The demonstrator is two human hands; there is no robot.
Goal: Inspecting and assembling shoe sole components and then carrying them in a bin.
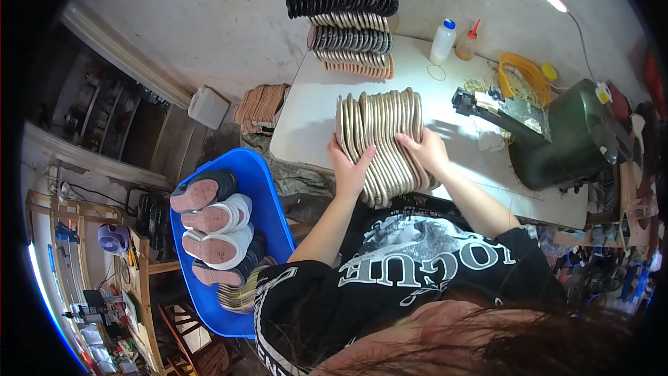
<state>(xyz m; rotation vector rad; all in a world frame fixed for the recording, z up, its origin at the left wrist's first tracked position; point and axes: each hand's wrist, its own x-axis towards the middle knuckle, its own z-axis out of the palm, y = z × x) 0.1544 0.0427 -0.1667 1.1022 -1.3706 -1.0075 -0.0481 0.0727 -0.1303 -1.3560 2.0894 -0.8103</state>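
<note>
A thick row of shoe soles (381, 141) with pale gold edges stands on its side at the near edge of the white table (306, 115). On its left side, my left hand (348, 168) grips the row, thumb lying over the edges. Opposite it, my right hand (427, 151) clasps the right side, with its thumb on top too. The fingers under both sides are partly hidden. Further back on the table, a taller pile of soles (351, 40) in black, gold and pinkish layers leans against the wall.
A blue bin (270, 191) on my left holds several shoes (219, 244) and more soles. At the table's right are a dark green machine (567, 143), a yellow basket (511, 63) of rubber bands, a white bottle (442, 43) and a red-tipped bottle (467, 44). Soles (261, 106) lie beyond the left edge.
</note>
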